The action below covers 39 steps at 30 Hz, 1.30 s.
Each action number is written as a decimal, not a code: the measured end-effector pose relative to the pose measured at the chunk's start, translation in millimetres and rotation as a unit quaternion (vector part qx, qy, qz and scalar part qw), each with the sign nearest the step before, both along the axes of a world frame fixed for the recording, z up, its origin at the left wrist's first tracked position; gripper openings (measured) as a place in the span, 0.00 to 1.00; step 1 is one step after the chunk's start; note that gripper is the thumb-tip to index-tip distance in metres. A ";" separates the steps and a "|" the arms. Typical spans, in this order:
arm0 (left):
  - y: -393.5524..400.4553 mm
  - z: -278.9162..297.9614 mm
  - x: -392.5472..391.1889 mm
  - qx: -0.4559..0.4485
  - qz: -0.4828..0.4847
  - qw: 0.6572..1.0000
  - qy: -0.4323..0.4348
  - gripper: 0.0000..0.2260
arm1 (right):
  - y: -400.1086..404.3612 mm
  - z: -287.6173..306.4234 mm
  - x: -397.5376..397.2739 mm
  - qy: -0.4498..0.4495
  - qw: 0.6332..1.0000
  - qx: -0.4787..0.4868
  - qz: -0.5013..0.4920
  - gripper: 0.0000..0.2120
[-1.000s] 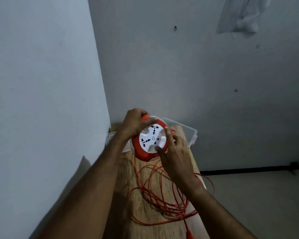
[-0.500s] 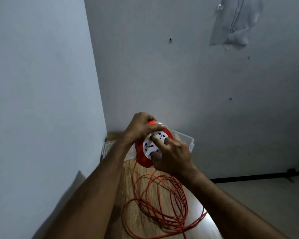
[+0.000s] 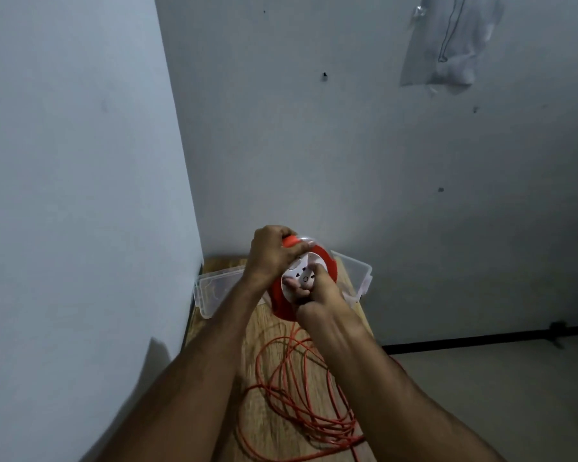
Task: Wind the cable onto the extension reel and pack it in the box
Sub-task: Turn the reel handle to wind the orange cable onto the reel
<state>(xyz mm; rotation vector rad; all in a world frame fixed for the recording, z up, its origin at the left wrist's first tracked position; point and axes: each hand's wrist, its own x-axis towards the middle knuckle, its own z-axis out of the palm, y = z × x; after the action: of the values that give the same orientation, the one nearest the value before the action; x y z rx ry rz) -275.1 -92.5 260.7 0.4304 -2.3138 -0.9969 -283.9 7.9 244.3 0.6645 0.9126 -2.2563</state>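
Observation:
An orange extension reel with a white socket face is held up above the wooden table. My left hand grips its orange top handle. My right hand lies over the white socket face, fingers curled on it, hiding most of it. Loose orange cable runs down from the reel and lies in a tangle of loops on the table near me. A clear plastic box stands open behind the reel, against the wall corner.
Grey walls close in on the left and behind the table. The table is narrow; its right edge drops to a pale floor. A black strip runs along the wall base. A clear plastic bag hangs high on the wall.
My right hand has turned around the socket face, from its right side to its lower part. The view has tilted upward, and the cable loops have shifted slightly.

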 end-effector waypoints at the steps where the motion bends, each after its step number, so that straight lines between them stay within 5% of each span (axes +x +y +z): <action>1: -3.6 1.2 0.8 0.014 0.001 1.000 0.002 0.15 | 7.5 3.4 3.5 0.043 0.998 0.030 0.023 0.13; 3: -7.9 6.0 1.2 0.030 -0.009 1.000 -0.003 0.15 | 26.3 6.0 12.5 0.246 0.950 0.190 0.016 0.07; 4: -8.7 8.8 0.8 0.031 -0.015 0.999 -0.008 0.15 | 34.6 0.0 12.2 0.404 0.862 0.305 -0.009 0.07; 7: -10.2 15.8 -0.7 0.026 -0.031 0.999 -0.018 0.16 | 54.5 -12.6 1.0 0.765 0.424 0.484 0.015 0.15; 9: -9.6 19.4 -2.1 0.031 -0.043 0.998 -0.023 0.17 | 62.2 -17.3 -8.5 0.798 0.247 0.539 0.109 0.24; 12: -8.2 25.3 -4.8 0.034 -0.066 0.997 -0.031 0.18 | 70.9 -18.6 -18.8 0.779 0.158 0.592 0.137 0.34; 15: -7.3 28.3 -6.0 0.019 -0.078 0.996 -0.046 0.17 | 71.7 -16.5 -22.1 0.795 0.096 0.590 0.101 0.34; 20: -3.4 26.6 -6.0 0.002 -0.081 0.995 -0.050 0.18 | 66.9 -11.5 -39.2 0.834 0.034 0.550 0.036 0.33; 22: -2.8 27.7 -5.6 -0.001 -0.070 0.997 -0.036 0.18 | 64.9 -8.2 -41.7 0.842 0.071 0.534 0.028 0.31; 26: -1.3 31.6 -6.1 -0.005 -0.045 0.999 -0.006 0.18 | 54.7 -5.1 -37.1 0.830 0.223 0.506 -0.069 0.25; 28: 1.9 31.5 -8.0 -0.006 -0.033 0.999 0.009 0.18 | 45.1 -7.9 -29.8 0.768 0.371 0.519 -0.048 0.25; 30: 6.2 28.6 -11.2 0.002 -0.024 0.999 0.025 0.18 | 33.8 -10.6 -17.8 0.643 0.585 0.492 -0.040 0.26; 32: 12.4 23.7 -14.5 -0.015 -0.015 0.999 0.027 0.18 | 21.4 -14.0 -7.1 0.471 0.762 0.443 -0.043 0.26; 35: 16.8 15.9 -15.5 -0.055 -0.016 0.998 0.004 0.17 | 9.2 -7.4 -3.5 0.216 0.950 0.225 -0.009 0.20; 37: 13.9 12.5 -13.7 -0.049 -0.013 0.999 -0.002 0.17 | 10.5 2.4 -5.8 0.094 0.991 0.096 0.002 0.17; 39: 8.0 13.7 -11.1 -0.021 -0.002 1.000 0.003 0.17 | 19.1 8.2 -5.1 0.081 0.991 0.100 0.020 0.14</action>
<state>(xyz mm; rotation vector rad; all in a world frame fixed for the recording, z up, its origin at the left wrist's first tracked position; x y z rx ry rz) -286.3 -84.5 274.4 0.4049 -2.3264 -0.9482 -288.9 27.0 252.5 0.5483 1.2342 -2.2260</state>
